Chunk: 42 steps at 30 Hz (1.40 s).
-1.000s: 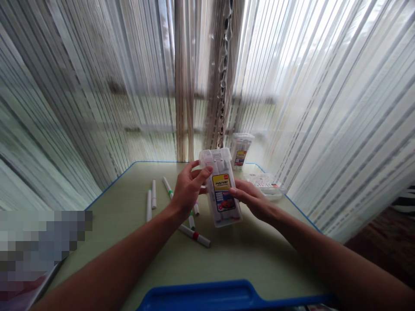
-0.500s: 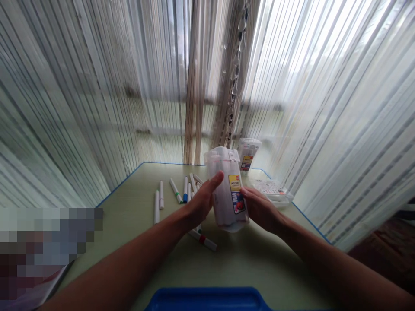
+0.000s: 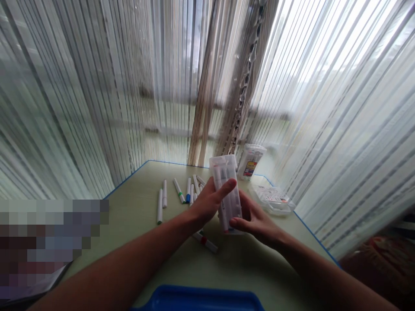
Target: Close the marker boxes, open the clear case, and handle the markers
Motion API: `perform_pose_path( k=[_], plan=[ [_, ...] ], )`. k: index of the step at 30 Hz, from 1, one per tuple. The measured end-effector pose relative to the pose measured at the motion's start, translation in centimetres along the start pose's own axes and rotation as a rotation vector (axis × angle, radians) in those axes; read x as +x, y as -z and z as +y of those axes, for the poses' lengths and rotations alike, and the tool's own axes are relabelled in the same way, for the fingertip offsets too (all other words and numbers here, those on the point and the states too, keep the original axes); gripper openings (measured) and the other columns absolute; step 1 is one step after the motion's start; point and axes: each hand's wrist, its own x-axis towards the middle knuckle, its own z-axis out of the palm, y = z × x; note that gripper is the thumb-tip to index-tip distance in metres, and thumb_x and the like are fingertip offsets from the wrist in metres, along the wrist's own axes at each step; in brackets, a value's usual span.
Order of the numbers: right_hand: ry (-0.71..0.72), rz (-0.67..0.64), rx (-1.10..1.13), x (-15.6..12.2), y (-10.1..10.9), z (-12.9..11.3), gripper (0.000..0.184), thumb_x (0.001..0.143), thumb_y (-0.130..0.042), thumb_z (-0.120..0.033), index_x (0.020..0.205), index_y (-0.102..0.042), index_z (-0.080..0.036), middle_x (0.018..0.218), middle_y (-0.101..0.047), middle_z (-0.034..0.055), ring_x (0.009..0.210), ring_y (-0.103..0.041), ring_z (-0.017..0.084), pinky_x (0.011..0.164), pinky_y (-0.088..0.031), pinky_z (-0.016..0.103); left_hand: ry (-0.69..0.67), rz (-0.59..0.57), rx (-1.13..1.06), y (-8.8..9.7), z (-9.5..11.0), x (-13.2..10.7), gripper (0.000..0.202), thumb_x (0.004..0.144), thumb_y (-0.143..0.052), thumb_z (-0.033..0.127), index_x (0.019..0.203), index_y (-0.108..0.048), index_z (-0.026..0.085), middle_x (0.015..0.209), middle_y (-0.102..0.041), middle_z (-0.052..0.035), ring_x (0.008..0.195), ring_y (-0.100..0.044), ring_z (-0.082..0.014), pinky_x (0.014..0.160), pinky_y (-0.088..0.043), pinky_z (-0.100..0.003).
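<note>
A clear plastic marker case (image 3: pixel 227 181) with markers inside stands tilted above the green table (image 3: pixel 136 216), held between both hands. My left hand (image 3: pixel 210 203) grips its left side, fingers laid across the front. My right hand (image 3: pixel 254 220) cups its lower right side, with the thumb under the bottom edge. Several loose white markers (image 3: pixel 181 192) with coloured caps lie on the table behind my left hand. Another marker with a red band (image 3: pixel 205 242) lies below it.
A second marker case (image 3: pixel 250 161) stands at the back right corner. A flat clear lid or tray (image 3: pixel 272 199) lies at the right edge. A blue tray rim (image 3: pixel 197 299) sits at the near edge. Striped curtains surround the table.
The case has turned in my hands: its yellow label faced me before, now a plain side shows. My right hand has slid under its lower end. The view shifted slightly left.
</note>
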Motion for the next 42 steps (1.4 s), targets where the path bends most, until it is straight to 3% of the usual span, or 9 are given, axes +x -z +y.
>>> perform_pose_path(
  k=[5,8,12,17,24,30,35,42],
  plan=[
    [-0.053,-0.015,0.082,-0.3,0.5,0.1,0.066,0.075,-0.075,-0.028,0.134,-0.045,-0.026,0.123,-0.057,0.0091,0.103,-0.059,0.024,0.081,-0.051,0.036,-0.035,-0.102,0.005,0.2,0.3,-0.2,0.044,0.079,-0.068,0.044,0.112,-0.058,0.018,0.092,-0.064,-0.0048,0.077,-0.062,-0.0186,0.072,-0.049,-0.032],
    [-0.065,-0.048,0.149,-0.5,0.8,0.2,0.069,0.076,-0.074,-0.026,0.137,-0.043,-0.027,0.126,-0.056,0.0091,0.108,-0.057,0.024,0.084,-0.050,0.036,-0.066,-0.157,0.008,0.4,0.7,-0.2,0.038,0.078,-0.068,0.040,0.108,-0.061,0.017,0.086,-0.063,-0.0038,0.077,-0.061,-0.0184,0.072,-0.047,-0.031],
    [-0.076,-0.066,0.147,-0.3,0.9,0.4,0.067,0.077,-0.074,-0.024,0.136,-0.044,-0.027,0.127,-0.056,0.0089,0.111,-0.056,0.024,0.082,-0.050,0.034,-0.138,-0.114,0.046,0.5,0.9,-0.1,0.038,0.075,-0.072,0.036,0.103,-0.061,0.014,0.091,-0.065,-0.0067,0.085,-0.061,-0.0207,0.076,-0.048,-0.032],
    [-0.027,0.007,-0.008,0.2,0.6,0.7,0.061,0.074,-0.077,-0.026,0.130,-0.051,-0.024,0.119,-0.061,0.0084,0.104,-0.059,0.024,0.081,-0.051,0.034,-0.201,-0.033,0.083,0.4,0.4,0.2,0.049,0.070,-0.078,0.033,0.111,-0.058,0.015,0.100,-0.067,-0.0094,0.095,-0.062,-0.0230,0.081,-0.050,-0.034],
    [-0.026,0.071,-0.077,0.3,0.9,1.2,0.060,0.068,-0.082,-0.025,0.122,-0.056,-0.021,0.112,-0.064,0.0083,0.100,-0.061,0.024,0.083,-0.051,0.036,-0.181,-0.102,0.077,0.1,0.3,0.2,0.055,0.063,-0.083,0.030,0.111,-0.061,0.016,0.112,-0.067,-0.0122,0.101,-0.063,-0.0258,0.087,-0.049,-0.037],
    [-0.108,-0.001,0.155,-0.5,1.2,0.9,0.057,0.072,-0.077,-0.034,0.122,-0.055,-0.019,0.104,-0.066,0.0109,0.088,-0.065,0.024,0.068,-0.053,0.034,-0.064,-0.173,0.040,0.4,0.9,0.2,0.037,0.077,-0.069,0.040,0.102,-0.066,0.013,0.093,-0.070,-0.0092,0.087,-0.065,-0.0234,0.078,-0.049,-0.034],
    [-0.094,0.004,0.315,-0.4,0.7,0.2,0.047,0.075,-0.071,-0.032,0.118,-0.058,-0.020,0.111,-0.066,0.0111,0.101,-0.064,0.028,0.081,-0.053,0.042,-0.091,-0.091,0.023,0.4,1.1,0.3,0.031,0.077,-0.071,0.037,0.096,-0.067,0.012,0.087,-0.069,-0.0065,0.078,-0.063,-0.0186,0.073,-0.047,-0.030],
    [-0.043,0.054,0.193,0.3,0.6,0.3,0.045,0.077,-0.072,-0.025,0.119,-0.058,-0.020,0.113,-0.066,0.0106,0.098,-0.064,0.025,0.079,-0.053,0.037,-0.107,0.029,-0.004,0.4,1.0,0.5,0.038,0.076,-0.072,0.040,0.100,-0.067,0.011,0.097,-0.070,-0.0097,0.084,-0.064,-0.0206,0.075,-0.048,-0.031]
  ],
)
